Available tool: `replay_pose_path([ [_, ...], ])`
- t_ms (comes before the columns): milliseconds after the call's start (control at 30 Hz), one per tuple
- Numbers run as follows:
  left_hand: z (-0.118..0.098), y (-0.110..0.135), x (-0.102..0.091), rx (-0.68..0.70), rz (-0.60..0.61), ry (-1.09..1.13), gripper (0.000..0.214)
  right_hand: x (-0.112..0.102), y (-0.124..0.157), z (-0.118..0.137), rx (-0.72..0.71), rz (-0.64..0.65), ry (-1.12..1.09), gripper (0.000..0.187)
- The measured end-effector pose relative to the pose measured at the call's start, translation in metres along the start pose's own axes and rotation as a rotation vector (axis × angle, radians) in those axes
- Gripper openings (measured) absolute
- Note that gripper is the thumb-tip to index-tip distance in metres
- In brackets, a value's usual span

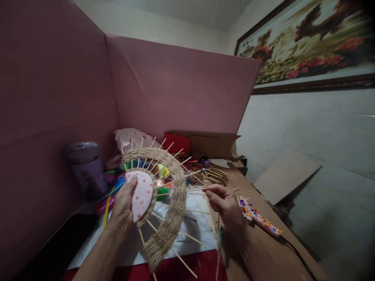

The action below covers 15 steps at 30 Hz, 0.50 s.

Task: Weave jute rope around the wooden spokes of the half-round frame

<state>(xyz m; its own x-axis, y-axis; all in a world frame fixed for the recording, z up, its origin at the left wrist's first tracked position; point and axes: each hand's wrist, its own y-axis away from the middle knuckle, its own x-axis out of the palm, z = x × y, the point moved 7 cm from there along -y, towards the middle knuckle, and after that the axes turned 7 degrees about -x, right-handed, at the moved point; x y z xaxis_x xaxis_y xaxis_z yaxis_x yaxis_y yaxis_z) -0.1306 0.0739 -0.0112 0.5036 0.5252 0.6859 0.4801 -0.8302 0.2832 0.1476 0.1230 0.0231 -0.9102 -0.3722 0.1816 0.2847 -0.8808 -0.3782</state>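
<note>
My left hand [123, 201] is closed on a half-round woven fan, thumb pressed on its white half-circle with red dots [144, 193]. Thin wooden sticks radiate from that centre, and a broad band of brown twine [175, 195] is woven through them. Beyond the band the stick ends stick out bare. At the fan's right side, my right hand [222, 201] pinches the twine beside a stick's tip. A loose strand of twine [218, 249] hangs below that hand. Its exact path between the fingers is hidden.
A flower-patterned glue gun [259, 218] with a black cord lies right on the brown tabletop. Behind are scissors [215, 175], brown cardboard [213, 146] and colourful packets. A purple tumbler [88, 169] stands left. White paper [193, 230] lies beneath the fan; pink panels [181, 86] enclose the back and left.
</note>
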Motion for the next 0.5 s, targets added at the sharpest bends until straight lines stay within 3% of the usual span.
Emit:
replay_pose_path([
  [200,-0.003,0.002,0.002,0.044,-0.007,-0.044,0.017,-0.011,0.005,0.016,-0.19,-0.124,0.166,0.02],
  [400,-0.002,0.0,0.0,0.044,-0.003,0.019,0.017,0.013,0.007,0.011,-0.056,0.135,0.228,0.022],
  [500,0.002,0.001,0.002,-0.015,0.002,0.055,0.021,0.017,0.007,0.001,0.059,0.185,0.133,0.023],
])
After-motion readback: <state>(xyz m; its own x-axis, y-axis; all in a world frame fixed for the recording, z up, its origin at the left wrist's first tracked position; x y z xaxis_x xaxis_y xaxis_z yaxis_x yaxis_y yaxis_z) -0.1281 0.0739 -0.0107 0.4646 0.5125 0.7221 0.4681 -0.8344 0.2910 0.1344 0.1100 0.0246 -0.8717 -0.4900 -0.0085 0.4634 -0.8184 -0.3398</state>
